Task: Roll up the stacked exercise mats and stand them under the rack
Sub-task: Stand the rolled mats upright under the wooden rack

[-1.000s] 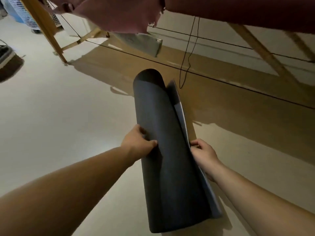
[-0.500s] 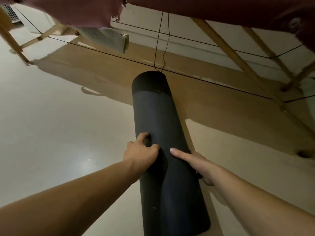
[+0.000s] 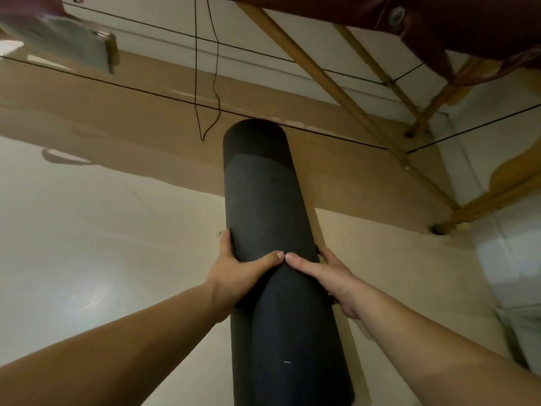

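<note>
Left hand (image 3: 237,277), right hand (image 3: 333,279) around rolled mat (image 3: 259,197)

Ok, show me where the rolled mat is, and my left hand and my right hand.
rolled mat (image 3: 263,200): head view, bare outer wrap above the hands.
left hand (image 3: 237,276): head view, back of the hand.
right hand (image 3: 330,279): head view, back of the hand.

Rolled mat (image 3: 263,194): one, centre.
Hands: two, left hand (image 3: 234,276) and right hand (image 3: 333,278), near.
Padded top (image 3: 468,27): one, maroon, far right.
</note>
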`<action>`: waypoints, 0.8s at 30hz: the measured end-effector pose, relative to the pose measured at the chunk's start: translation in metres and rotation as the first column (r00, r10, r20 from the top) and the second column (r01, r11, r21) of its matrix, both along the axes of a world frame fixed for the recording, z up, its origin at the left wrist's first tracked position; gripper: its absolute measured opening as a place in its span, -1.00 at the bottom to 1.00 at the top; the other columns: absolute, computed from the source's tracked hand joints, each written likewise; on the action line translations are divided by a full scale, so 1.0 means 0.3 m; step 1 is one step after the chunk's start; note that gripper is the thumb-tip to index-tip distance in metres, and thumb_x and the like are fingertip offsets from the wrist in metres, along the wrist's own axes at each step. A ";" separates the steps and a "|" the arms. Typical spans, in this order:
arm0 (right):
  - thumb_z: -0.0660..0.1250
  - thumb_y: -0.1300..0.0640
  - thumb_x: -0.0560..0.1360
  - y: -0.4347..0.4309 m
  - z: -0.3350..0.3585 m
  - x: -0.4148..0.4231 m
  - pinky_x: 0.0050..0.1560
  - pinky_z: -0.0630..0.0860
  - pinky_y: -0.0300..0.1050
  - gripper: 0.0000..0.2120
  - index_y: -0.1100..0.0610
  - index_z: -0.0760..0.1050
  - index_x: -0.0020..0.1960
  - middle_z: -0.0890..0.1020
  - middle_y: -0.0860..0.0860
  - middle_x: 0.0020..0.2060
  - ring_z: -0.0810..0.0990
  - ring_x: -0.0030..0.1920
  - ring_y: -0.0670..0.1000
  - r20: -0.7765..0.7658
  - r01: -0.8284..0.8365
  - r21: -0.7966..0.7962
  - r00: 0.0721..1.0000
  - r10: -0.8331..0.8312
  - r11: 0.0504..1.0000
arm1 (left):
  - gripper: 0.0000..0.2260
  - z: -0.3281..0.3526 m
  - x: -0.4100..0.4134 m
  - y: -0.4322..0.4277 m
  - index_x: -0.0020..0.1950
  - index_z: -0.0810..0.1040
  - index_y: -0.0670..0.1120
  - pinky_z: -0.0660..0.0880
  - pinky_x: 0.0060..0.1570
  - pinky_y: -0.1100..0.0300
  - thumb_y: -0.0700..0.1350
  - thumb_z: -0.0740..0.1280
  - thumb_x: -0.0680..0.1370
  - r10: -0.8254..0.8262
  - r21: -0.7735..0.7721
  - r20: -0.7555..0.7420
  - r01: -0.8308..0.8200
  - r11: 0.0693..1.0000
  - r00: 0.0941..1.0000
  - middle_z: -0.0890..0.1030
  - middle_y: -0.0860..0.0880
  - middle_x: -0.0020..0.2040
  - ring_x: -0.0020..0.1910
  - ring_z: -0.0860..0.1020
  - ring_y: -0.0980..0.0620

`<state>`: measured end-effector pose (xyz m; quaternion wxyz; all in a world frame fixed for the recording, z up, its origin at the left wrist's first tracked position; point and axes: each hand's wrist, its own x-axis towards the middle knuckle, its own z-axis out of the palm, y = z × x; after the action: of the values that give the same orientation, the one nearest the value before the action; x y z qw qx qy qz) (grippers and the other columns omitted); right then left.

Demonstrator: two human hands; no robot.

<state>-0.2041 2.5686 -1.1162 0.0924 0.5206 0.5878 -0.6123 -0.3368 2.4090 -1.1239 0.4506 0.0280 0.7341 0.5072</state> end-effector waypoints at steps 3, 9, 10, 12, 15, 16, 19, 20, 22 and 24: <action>0.66 -0.45 0.07 0.044 -0.004 0.081 0.08 0.56 0.05 0.23 -0.21 0.20 0.61 0.57 -0.06 0.25 0.58 0.16 0.05 0.002 0.080 0.000 0.997 -0.080 0.997 | 0.25 -0.012 0.059 0.076 0.65 -0.07 0.33 0.49 0.40 -0.15 0.38 0.66 0.18 -0.064 0.030 -0.014 0.064 0.998 0.998 0.34 0.03 0.57 0.43 0.45 -0.13; 0.60 -0.47 0.16 0.117 -0.004 0.227 0.07 0.57 0.15 0.07 -0.19 0.30 0.55 0.61 -0.05 0.23 0.59 0.18 0.09 0.002 0.274 -0.031 0.962 -0.274 0.961 | 0.30 -0.010 0.110 0.288 0.66 -0.03 0.33 0.47 0.42 -0.15 0.45 0.63 0.07 -0.264 -0.006 -0.088 0.264 0.964 0.961 0.35 0.03 0.59 0.48 0.44 -0.14; 0.57 -0.49 0.18 0.127 0.007 0.235 0.06 0.56 0.17 0.04 -0.21 0.29 0.56 0.60 -0.05 0.26 0.59 0.19 0.10 0.000 0.307 0.000 0.952 -0.307 0.952 | 0.26 -0.006 0.111 0.317 0.67 0.02 0.29 0.46 0.44 -0.13 0.41 0.64 0.11 -0.280 0.018 -0.080 0.282 0.959 0.957 0.36 0.02 0.58 0.47 0.45 -0.12; 0.51 -0.50 0.27 0.154 0.020 0.248 0.11 0.55 0.24 0.00 -0.25 0.22 0.60 0.53 -0.02 0.39 0.55 0.28 0.16 0.015 0.394 0.106 0.918 -0.397 0.913 | 0.09 0.001 0.106 0.352 0.66 0.15 0.19 0.48 0.41 -0.07 0.29 0.65 0.26 -0.315 0.065 -0.037 0.317 0.946 0.948 0.43 -0.02 0.52 0.40 0.50 -0.11; 0.41 -0.50 0.38 0.197 0.027 0.270 0.25 0.50 0.39 -0.09 -0.30 0.17 0.62 0.40 0.03 0.53 0.46 0.44 0.27 0.042 0.477 0.237 0.866 -0.499 0.846 | -0.22 0.001 0.093 0.350 0.55 0.35 0.10 0.52 0.23 0.03 0.14 0.62 0.42 -0.398 0.034 0.004 0.398 0.917 0.917 0.49 -0.04 0.42 0.27 0.55 -0.06; 0.39 -0.49 0.41 0.204 0.025 0.274 0.26 0.50 0.39 -0.14 -0.29 0.18 0.62 0.41 0.03 0.52 0.46 0.44 0.28 0.044 0.478 0.233 0.865 -0.501 0.847 | -0.23 -0.004 0.088 0.331 0.54 0.34 0.14 0.51 0.20 0.04 0.12 0.62 0.42 -0.436 0.019 0.013 0.436 0.900 0.900 0.50 -0.03 0.40 0.23 0.55 -0.03; 0.33 -0.48 0.46 0.205 0.030 0.269 0.12 0.55 0.29 -0.21 -0.28 0.22 0.60 0.46 0.01 0.46 0.53 0.31 0.22 0.032 0.444 0.218 0.887 -0.461 0.869 | 0.08 -0.010 0.089 0.246 0.60 0.04 0.43 0.56 0.19 -0.12 0.22 0.65 0.26 -0.604 -0.035 0.117 0.611 0.791 0.789 0.51 0.01 0.40 0.27 0.55 -0.05; 0.32 -0.49 0.46 0.203 0.030 0.265 0.09 0.56 0.27 -0.22 -0.28 0.22 0.60 0.47 0.01 0.45 0.53 0.26 0.19 0.029 0.433 0.224 0.893 -0.450 0.873 | 0.19 -0.010 0.096 0.222 0.60 -0.07 0.47 0.58 0.20 -0.18 0.24 0.67 0.21 -0.641 -0.046 0.158 0.654 0.755 0.751 0.50 0.00 0.42 0.30 0.55 -0.09; 0.30 -0.49 0.47 0.200 0.024 0.264 0.15 0.55 0.31 -0.23 -0.29 0.20 0.60 0.45 0.01 0.47 0.51 0.32 0.22 0.033 0.421 0.247 0.897 -0.441 0.873 | 0.29 -0.012 0.129 0.192 0.61 -0.16 0.45 0.62 0.18 -0.18 0.21 0.71 0.17 -0.640 -0.031 0.175 0.654 0.756 0.748 0.52 0.01 0.41 0.29 0.58 -0.10; 0.29 -0.50 0.48 0.195 0.021 0.269 0.24 0.52 0.36 -0.22 -0.26 0.20 0.61 0.41 0.03 0.51 0.46 0.42 0.27 0.065 0.421 0.289 0.887 -0.457 0.860 | 0.30 -0.011 0.180 0.188 0.66 -0.14 0.36 0.65 0.16 -0.08 0.12 0.72 0.21 -0.571 0.016 0.129 0.574 0.819 0.811 0.55 0.01 0.37 0.22 0.62 -0.07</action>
<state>-0.1234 2.6272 -1.1100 -0.0821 0.6877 0.5229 -0.4970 -0.2827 2.4655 -1.1272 0.6284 0.2097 0.6672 0.3404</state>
